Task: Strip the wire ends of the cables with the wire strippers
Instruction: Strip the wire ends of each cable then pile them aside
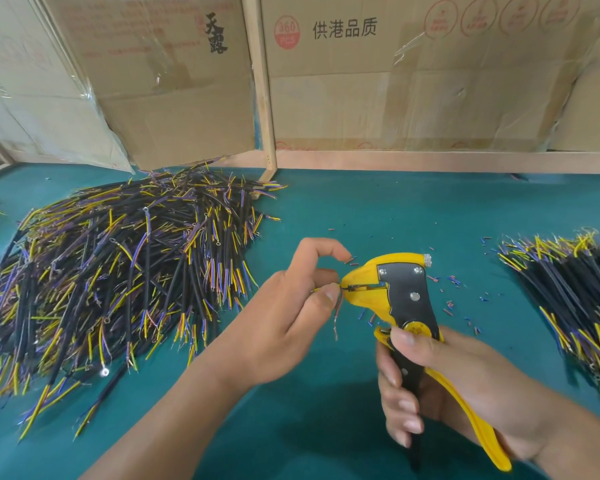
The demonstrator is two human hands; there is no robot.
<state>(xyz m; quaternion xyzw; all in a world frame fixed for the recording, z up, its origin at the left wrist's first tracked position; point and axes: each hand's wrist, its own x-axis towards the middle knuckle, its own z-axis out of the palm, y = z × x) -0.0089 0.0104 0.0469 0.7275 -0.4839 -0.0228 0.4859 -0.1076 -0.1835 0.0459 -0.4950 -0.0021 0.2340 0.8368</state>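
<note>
1. While it covers the whole lower view, the green table mat (378, 209) carries a big heap of cables (118, 265) at nine o'clock and a smaller bundle (568, 306) at three o'clock.
2. Cardboard boxes (395, 81) stand along twelve o'clock.
3. The right hand (440, 386), at five o'clock, curls tightly round both handles of the yellow wire strippers (400, 299).
4. The left hand (284, 320), at centre, pinches one thin wire (336, 315) between thumb and fingertip, its end in the tool's nose.
5. Cut insulation bits (451, 299) lie scattered around the strippers.
</note>
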